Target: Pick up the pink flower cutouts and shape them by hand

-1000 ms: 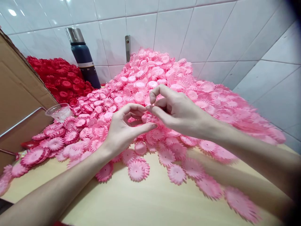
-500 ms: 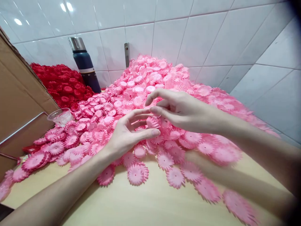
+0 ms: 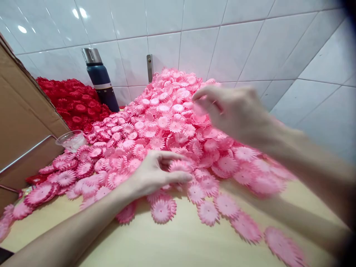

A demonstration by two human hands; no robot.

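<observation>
One round, pink, fringed flower (image 3: pixel 179 165) sits between the left fingers (image 3: pixel 175 178). The right fingers' (image 3: pixel 210 92) grip, blurred, I cannot tell. One bottle (image 3: pixel 101 81), one cup (image 3: pixel 71 141).

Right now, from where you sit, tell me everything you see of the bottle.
The bottle has a dark blue, cylindrical body, a shiny, silver, metal-looking cap in place and a pale band around its middle; its small markings are unreadable. It stands before the tiled wall, between the red pile and the pink pile, its top slanting left in the picture. Whether it touches the wall or red pieces is unclear.
</observation>
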